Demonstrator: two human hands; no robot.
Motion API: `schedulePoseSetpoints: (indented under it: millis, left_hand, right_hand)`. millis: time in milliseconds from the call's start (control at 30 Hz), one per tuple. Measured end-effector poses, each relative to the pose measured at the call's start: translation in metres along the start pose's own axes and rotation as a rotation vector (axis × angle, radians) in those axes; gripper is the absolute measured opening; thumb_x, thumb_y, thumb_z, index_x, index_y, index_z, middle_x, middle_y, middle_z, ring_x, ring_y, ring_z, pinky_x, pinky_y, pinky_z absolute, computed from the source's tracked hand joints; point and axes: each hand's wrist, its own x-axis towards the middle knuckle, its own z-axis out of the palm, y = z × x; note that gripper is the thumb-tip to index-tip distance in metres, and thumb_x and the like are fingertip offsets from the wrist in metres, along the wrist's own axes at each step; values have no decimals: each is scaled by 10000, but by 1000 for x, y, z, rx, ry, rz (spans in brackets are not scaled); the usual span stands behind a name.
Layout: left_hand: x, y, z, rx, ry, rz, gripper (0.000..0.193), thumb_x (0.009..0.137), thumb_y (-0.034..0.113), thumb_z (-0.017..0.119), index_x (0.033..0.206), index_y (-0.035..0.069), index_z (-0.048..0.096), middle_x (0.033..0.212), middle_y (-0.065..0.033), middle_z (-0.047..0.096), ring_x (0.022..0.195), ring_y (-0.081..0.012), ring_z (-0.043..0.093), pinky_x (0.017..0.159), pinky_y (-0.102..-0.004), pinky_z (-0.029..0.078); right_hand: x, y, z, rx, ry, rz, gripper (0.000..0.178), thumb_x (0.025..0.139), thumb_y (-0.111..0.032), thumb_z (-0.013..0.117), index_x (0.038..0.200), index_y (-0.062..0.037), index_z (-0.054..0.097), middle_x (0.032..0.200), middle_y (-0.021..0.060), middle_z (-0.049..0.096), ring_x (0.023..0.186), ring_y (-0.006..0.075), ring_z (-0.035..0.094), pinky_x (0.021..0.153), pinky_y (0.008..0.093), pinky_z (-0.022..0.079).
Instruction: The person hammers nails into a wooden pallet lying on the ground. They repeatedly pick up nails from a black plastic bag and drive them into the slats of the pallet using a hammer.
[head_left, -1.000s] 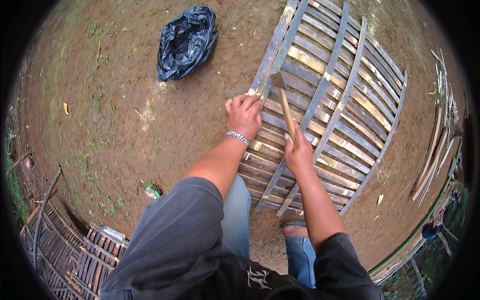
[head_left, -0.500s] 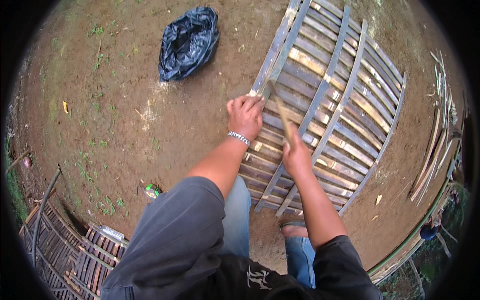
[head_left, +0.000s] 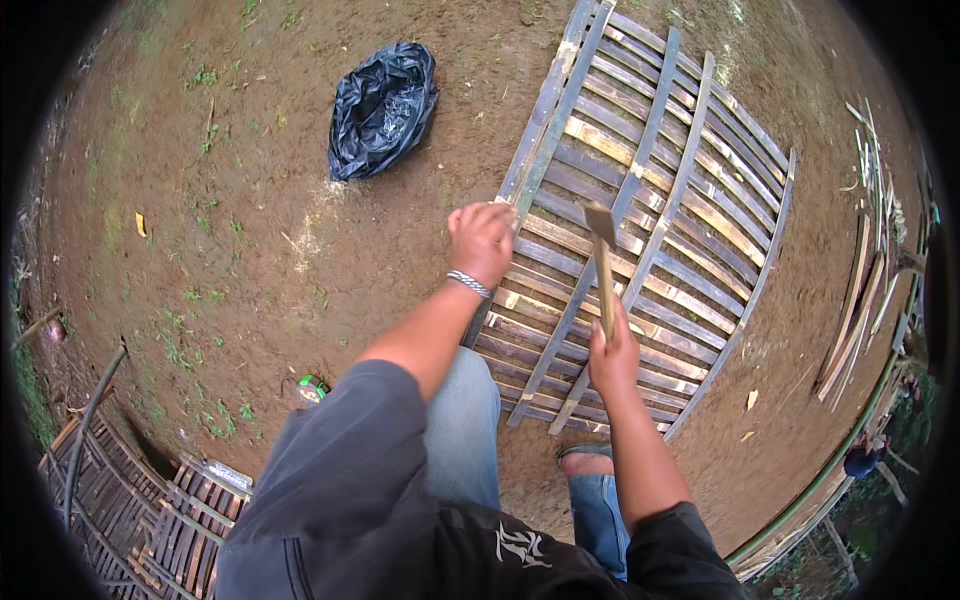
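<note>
A slatted bamboo panel (head_left: 600, 150) lies on the ground in front of me, with long strips running across its many slats. My left hand (head_left: 482, 243) is closed on the long bamboo strip (head_left: 550, 125) along the panel's left edge, its fingers curled at the strip; whether a nail is also between them cannot be seen. In my right hand (head_left: 614, 355) is a hammer (head_left: 603, 262), gripped by its wooden handle. The hammer's flat dark head is raised above the slats, apart from them and to the right of my left hand.
A crumpled black plastic bag (head_left: 383, 110) sits open on the dirt ahead to the left. Beside my left sleeve lies a green tape measure (head_left: 312, 388). More slatted bamboo (head_left: 190, 520) stands at lower left. Loose bamboo strips (head_left: 855, 300) lie along the right.
My right hand has drawn the hammer back and to the right, away from the strip near my left hand. The left hand stays at the panel's left edge. The view has shifted slightly.
</note>
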Motion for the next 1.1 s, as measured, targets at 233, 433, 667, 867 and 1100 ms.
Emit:
schedulePoseSetpoints:
  millis: [233, 433, 667, 867, 1100]
  left_hand:
    - [139, -86, -69, 181, 135, -169, 119, 867, 100, 686, 947, 43, 752, 970, -176, 706, 908, -372, 672, 826, -446, 540]
    - [190, -111, -70, 536, -334, -473, 269, 905, 258, 669, 1135, 150, 758, 1131, -171, 730, 1076, -354, 687, 961, -437, 531]
    - [183, -107, -72, 563, -332, -463, 278, 921, 230, 629, 1166, 158, 739, 1164, -178, 719, 1094, -360, 680, 968, -450, 531]
    - [187, -106, -76, 562, -384, -393, 271, 920, 173, 575, 1127, 108, 738, 1155, -208, 713, 1098, -368, 675, 962, -463, 528]
    - [183, -133, -81, 509, -420, -294, 239, 946, 165, 556, 1091, 65, 718, 1100, -236, 708, 1041, -399, 676, 940, -481, 526]
  right_hand:
    - [-123, 43, -42, 36, -31, 262, 564, 947, -109, 635, 1488, -91, 475, 1262, 257, 657, 1133, 408, 668, 928, 437, 535]
    - [-173, 57, -11, 156, -168, 546, 563, 940, -117, 645, 1470, -36, 475, 1237, 270, 657, 1139, 407, 664, 943, 417, 524]
    - [-149, 18, -4, 248, -164, 397, 543, 950, -93, 647, 1461, -19, 478, 1259, 261, 651, 1192, 374, 643, 998, 391, 496]
    - [-141, 23, -8, 346, -160, 533, 551, 953, -103, 651, 1460, 9, 467, 1288, 261, 644, 1198, 335, 647, 998, 376, 497]
    - [-142, 27, -10, 249, -57, 398, 513, 955, -90, 658, 1431, 4, 492, 1166, 168, 677, 1057, 232, 650, 931, 346, 498]
